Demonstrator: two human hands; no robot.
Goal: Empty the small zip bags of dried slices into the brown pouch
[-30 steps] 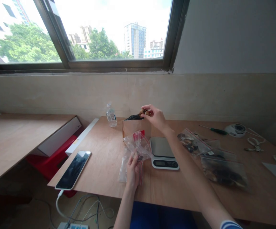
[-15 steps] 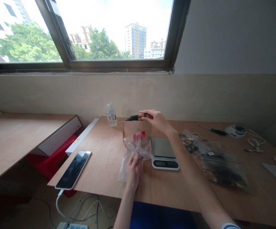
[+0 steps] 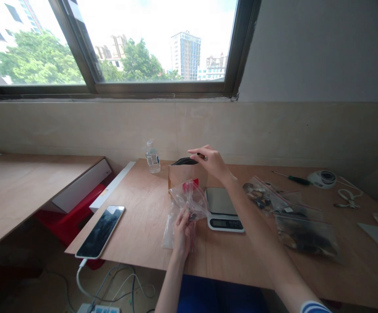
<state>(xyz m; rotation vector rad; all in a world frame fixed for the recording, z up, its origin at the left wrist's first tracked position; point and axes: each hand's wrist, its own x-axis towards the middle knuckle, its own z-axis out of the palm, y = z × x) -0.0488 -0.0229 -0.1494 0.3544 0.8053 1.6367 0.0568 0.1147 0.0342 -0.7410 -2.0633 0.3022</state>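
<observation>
My left hand [image 3: 182, 228] pinches a clear zip bag [image 3: 185, 198] with a few small dark pieces near the fingertips. Over the right rim of an open brown cardboard box [image 3: 182, 174], my right hand [image 3: 212, 161] is closed on a small dark-brown piece [image 3: 202, 156]; its kind is hard to make out. Something black [image 3: 182, 161] shows at the top of the box. Just right of the zip bag sits a white digital scale [image 3: 223, 203], partly covered by my right forearm.
Several filled zip bags [image 3: 308, 237] lie to the right. Behind them are a green-handled screwdriver [image 3: 299, 179], a white dome-shaped device [image 3: 322, 178] and a white cable [image 3: 348, 198]. A water bottle [image 3: 152, 158] stands left of the box; a phone [image 3: 100, 232] charges near the left edge.
My right hand has risen slightly and shifted left. The larger tan-and-brown patterned thing at its fingers no longer shows; only a small dark-brown piece does. My left hand stays put.
</observation>
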